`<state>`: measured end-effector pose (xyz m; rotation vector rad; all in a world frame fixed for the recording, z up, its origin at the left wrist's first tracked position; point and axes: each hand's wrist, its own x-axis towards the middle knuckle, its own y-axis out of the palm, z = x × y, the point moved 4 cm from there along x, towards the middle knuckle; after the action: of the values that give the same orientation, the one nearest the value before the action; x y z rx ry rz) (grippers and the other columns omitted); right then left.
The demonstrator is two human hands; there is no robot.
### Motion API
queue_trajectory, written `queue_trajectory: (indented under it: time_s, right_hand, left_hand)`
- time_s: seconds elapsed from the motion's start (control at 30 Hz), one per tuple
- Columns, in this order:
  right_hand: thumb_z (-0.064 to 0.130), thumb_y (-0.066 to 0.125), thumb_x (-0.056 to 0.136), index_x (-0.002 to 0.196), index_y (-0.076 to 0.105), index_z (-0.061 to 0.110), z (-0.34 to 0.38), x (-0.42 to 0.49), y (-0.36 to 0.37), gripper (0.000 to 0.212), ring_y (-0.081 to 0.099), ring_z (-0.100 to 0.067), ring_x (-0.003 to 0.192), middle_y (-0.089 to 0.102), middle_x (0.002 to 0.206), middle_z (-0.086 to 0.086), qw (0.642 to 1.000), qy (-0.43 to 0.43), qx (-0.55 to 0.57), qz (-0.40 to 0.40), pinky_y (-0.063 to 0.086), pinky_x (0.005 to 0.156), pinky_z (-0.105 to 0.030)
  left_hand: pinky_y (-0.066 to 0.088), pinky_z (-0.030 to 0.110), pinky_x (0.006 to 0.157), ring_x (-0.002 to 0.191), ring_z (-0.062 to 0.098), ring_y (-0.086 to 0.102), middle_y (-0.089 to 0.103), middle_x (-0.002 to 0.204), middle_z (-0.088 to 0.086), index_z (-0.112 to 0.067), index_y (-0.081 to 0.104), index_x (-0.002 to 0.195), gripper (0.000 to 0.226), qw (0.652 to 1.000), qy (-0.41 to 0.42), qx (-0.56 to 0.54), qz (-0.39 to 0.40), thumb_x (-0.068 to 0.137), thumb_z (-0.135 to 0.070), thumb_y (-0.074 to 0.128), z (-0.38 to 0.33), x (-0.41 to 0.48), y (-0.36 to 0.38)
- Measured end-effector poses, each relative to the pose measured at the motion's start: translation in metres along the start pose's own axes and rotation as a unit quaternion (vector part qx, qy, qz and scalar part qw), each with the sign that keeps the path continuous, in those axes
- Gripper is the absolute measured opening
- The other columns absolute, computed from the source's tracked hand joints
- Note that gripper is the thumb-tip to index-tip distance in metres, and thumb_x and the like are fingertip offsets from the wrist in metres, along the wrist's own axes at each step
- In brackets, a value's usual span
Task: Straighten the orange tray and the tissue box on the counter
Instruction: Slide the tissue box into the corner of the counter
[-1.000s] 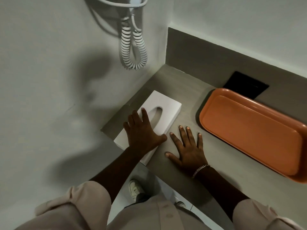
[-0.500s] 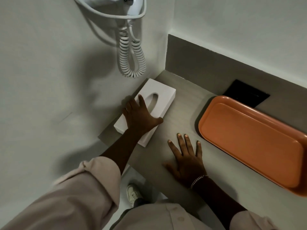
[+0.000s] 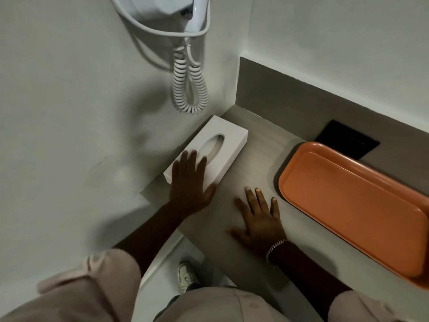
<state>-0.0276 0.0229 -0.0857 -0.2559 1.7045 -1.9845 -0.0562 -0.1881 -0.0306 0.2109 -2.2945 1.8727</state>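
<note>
A white tissue box with an oval slot lies on the grey counter, close along the left wall. My left hand covers its near end, palm down, fingers spread on top and thumb at the near right corner. My right hand lies flat on the counter with fingers apart, holding nothing, between the box and the orange tray. The empty tray sits at the right along the back wall, and its far right end runs out of view.
A white wall-mounted hair dryer with a coiled cord hangs on the left wall above the box. A black panel is set in the backsplash behind the tray. The counter's front edge is near my body; a shoe shows below.
The tissue box has slid and turned toward the left wall under my left hand, and now lies along it. My right hand stayed flat on the counter. The tray has not moved.
</note>
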Motion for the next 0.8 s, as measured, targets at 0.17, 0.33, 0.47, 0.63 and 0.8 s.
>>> queue_trajectory:
  time_s: [0.17, 0.33, 0.47, 0.63, 0.8]
  right_hand:
    - [0.068, 0.042, 0.088, 0.159, -0.003, 0.031, 0.014, 0.054, -0.045, 0.091, -0.013, -0.031, 0.153, -0.008, 0.169, -0.012, 0.991, -0.102, -0.010, -0.081, 0.001, 0.120, -0.057]
    - [0.068, 0.046, 0.088, 0.157, -0.008, 0.036, 0.017, 0.091, -0.054, 0.094, -0.025, -0.022, 0.149, -0.014, 0.169, -0.006, 0.984, -0.163, -0.059, -0.037, 0.002, 0.122, -0.058]
    - [0.069, 0.048, 0.086, 0.153, -0.017, 0.039, 0.013, 0.095, -0.047, 0.098, -0.022, -0.024, 0.152, -0.016, 0.169, -0.005, 0.983, -0.173, -0.055, -0.039, 0.003, 0.122, -0.058]
    - [0.072, 0.049, 0.084, 0.147, -0.028, 0.045, 0.005, 0.110, -0.050, 0.103, -0.026, -0.023, 0.151, -0.023, 0.167, -0.002, 0.985, -0.165, -0.053, -0.027, -0.003, 0.120, -0.056]
    - [0.072, 0.050, 0.083, 0.146, -0.029, 0.044, -0.008, 0.130, -0.058, 0.105, -0.027, -0.023, 0.150, -0.024, 0.167, -0.001, 0.987, -0.148, -0.058, -0.019, -0.001, 0.121, -0.057]
  left_hand:
    - [0.015, 0.063, 0.120, 0.150, 0.042, 0.011, 0.019, 0.160, 0.024, -0.009, 0.027, 0.151, 0.073, 0.995, 0.093, 0.012, -0.021, 0.093, -0.051, 0.044, 0.001, -0.059, 0.010]
    - [0.007, 0.061, 0.122, 0.152, 0.040, 0.000, 0.010, 0.164, 0.021, -0.015, 0.016, 0.154, 0.080, 0.993, 0.103, 0.042, 0.030, 0.093, -0.062, 0.036, 0.008, -0.063, 0.017]
    - [0.004, 0.061, 0.122, 0.151, 0.041, 0.003, 0.014, 0.163, 0.021, -0.018, 0.017, 0.154, 0.082, 0.993, 0.107, 0.039, 0.030, 0.091, -0.067, 0.035, 0.011, -0.059, 0.022]
    - [0.007, 0.063, 0.121, 0.151, 0.042, 0.004, 0.015, 0.163, 0.021, -0.019, 0.017, 0.154, 0.086, 0.991, 0.116, 0.043, 0.046, 0.088, -0.071, 0.038, 0.017, -0.040, 0.027]
    - [0.013, 0.065, 0.119, 0.151, 0.041, 0.004, 0.013, 0.163, 0.021, -0.020, 0.013, 0.155, 0.089, 0.988, 0.128, 0.047, 0.071, 0.087, -0.073, 0.036, 0.019, -0.009, 0.025]
